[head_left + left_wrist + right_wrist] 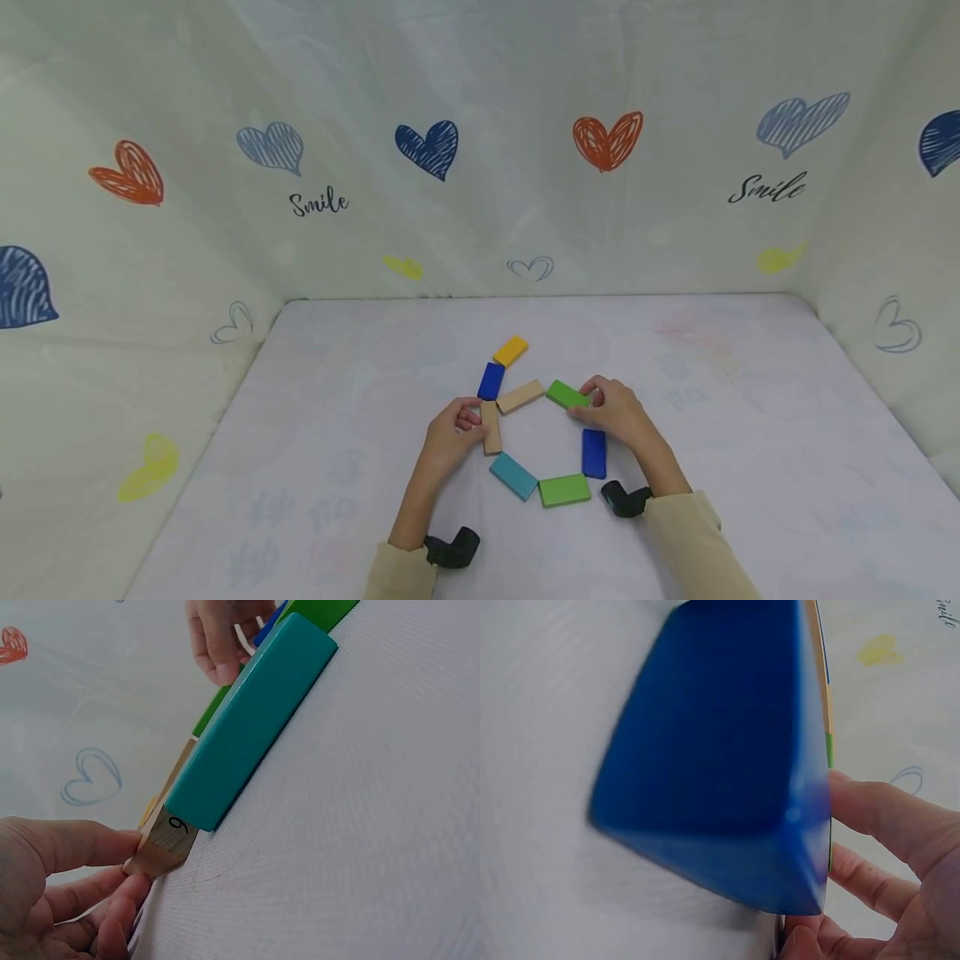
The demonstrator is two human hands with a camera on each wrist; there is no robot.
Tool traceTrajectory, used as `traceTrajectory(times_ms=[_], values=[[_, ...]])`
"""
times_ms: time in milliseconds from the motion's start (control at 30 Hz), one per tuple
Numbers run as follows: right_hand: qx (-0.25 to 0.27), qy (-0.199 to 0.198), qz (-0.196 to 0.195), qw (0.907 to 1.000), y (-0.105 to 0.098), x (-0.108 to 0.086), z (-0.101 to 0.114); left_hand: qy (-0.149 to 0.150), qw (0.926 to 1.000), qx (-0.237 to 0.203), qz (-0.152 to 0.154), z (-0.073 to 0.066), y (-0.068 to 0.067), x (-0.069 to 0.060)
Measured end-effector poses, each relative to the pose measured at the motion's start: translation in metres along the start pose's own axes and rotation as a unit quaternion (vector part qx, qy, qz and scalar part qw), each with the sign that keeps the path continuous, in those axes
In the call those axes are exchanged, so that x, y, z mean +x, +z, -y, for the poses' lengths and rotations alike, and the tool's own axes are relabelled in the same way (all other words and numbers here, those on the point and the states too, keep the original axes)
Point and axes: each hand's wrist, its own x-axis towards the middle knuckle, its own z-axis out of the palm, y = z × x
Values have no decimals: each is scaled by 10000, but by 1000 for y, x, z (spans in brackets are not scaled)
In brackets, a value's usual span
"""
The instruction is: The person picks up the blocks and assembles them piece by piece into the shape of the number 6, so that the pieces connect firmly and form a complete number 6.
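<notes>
My left hand (452,437) pinches the left natural wooden block (491,427) between thumb and fingers; the left wrist view shows a black 6 on the end of this wooden block (169,838). My right hand (617,412) holds the right end of a green block (567,395) between thumb and fingers. These blocks lie in a rough ring with a second wooden block (521,397), a blue block (594,454), a light green block (565,491) and a teal block (513,476). Up close, the right wrist view has the blue block (705,727) hiding most of the green one.
Above the ring's left side, another blue block (491,381) and a yellow block (511,351) form a short branch. The white-covered table (360,358) meets a pale curtain (502,217) printed with hearts at its back edge. Black wrist cameras (453,550) sit near both sleeves.
</notes>
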Motion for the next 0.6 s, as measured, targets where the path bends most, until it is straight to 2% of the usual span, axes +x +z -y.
traceTrajectory(times_ms=[200,600], values=[[26,-2,-9,10000,0,1,0,-20,10000,16,15,-1,0,-1],[-80,233,-16,9997,1,0,4,-44,10000,-7,35,-1,0,-1]])
